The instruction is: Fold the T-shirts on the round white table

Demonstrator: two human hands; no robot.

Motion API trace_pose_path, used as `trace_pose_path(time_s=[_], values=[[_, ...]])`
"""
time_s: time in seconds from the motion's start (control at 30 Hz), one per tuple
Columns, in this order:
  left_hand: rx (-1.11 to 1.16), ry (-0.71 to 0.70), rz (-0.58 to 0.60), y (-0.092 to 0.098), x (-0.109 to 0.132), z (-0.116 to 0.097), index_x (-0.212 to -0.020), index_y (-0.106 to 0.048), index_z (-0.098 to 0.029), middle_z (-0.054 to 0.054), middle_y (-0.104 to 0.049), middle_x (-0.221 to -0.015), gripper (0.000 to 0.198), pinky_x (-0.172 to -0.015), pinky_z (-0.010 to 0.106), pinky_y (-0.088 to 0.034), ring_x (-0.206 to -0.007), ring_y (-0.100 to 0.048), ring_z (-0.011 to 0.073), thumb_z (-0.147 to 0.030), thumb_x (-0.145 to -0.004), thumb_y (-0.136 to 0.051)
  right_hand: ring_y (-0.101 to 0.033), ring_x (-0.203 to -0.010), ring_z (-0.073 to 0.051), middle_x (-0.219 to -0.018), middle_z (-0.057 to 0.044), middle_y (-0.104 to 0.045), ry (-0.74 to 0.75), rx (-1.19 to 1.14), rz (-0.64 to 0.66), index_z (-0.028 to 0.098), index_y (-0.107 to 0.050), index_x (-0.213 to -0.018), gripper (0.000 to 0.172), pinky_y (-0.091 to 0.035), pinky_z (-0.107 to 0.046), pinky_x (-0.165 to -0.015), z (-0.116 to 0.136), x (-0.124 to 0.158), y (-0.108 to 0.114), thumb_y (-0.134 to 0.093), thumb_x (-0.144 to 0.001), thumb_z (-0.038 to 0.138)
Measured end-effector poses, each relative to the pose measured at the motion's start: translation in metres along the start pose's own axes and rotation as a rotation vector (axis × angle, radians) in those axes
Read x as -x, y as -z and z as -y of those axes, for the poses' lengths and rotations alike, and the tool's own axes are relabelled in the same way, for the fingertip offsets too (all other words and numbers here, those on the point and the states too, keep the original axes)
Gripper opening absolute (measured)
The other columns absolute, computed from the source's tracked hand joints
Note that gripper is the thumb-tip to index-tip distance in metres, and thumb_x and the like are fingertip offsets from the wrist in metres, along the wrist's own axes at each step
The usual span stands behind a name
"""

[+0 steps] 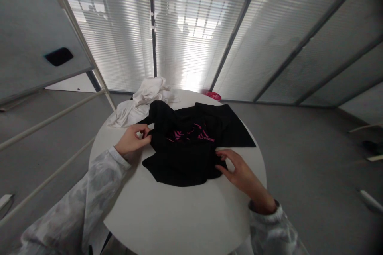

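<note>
A black T-shirt (pixel 185 159) with pink lettering lies bunched and partly folded over on the round white table. At its left edge, my left hand (pixel 134 139) pinches the cloth between thumb and fingers. My right hand (pixel 237 169) grips the shirt's right edge, with the thumb nearer me and the fingers curled on the far side. Flat black cloth (pixel 236 127) reaches out beyond the lettering to the right; I cannot tell whether it belongs to the same shirt.
A crumpled white cloth (pixel 149 95) lies at the table's far left. Behind the far edge a pink mesh basket (pixel 213 95) shows in part. The white table (pixel 179 219) stands before a glass wall with blinds (pixel 191 48). Pale rails (pixel 50 121) run along the left.
</note>
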State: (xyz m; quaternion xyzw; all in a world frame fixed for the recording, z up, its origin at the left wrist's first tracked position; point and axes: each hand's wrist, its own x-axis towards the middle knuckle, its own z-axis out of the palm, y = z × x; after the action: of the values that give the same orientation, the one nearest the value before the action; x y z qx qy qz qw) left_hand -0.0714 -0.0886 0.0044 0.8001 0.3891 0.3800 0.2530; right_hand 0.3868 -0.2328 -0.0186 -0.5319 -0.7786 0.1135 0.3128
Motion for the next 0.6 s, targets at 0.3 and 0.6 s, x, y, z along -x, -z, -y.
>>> trace_pose_path(time_s=[0.3,0.6], values=[[-0.219,-0.282,-0.004,-0.010,0.006,-0.022,-0.111,-0.072,-0.023,0.010,-0.076,-0.122,0.022,-0.106,0.043,-0.054,-0.115,-0.072,0.0267,-0.028,-0.090,-0.077,-0.076,-0.092,-0.025,-0.097,-0.001,-0.078,0.019,0.101,0.112,0.030,-0.069,-0.099,0.010,-0.042,-0.064,-0.128,0.013,-0.002,0.001,-0.063,-0.106,0.026],[-0.250,-0.436,0.432,-0.021,0.010,-0.022,-0.136,-0.075,-0.030,0.009,-0.077,-0.128,0.045,-0.102,0.042,-0.052,-0.107,-0.073,0.0269,-0.026,-0.091,-0.074,-0.076,-0.107,-0.029,-0.110,-0.006,-0.080,0.038,0.123,0.089,0.030,-0.072,-0.113,0.011,-0.042,-0.067,-0.127,0.013,0.001,-0.003,-0.069,-0.103,0.029]])
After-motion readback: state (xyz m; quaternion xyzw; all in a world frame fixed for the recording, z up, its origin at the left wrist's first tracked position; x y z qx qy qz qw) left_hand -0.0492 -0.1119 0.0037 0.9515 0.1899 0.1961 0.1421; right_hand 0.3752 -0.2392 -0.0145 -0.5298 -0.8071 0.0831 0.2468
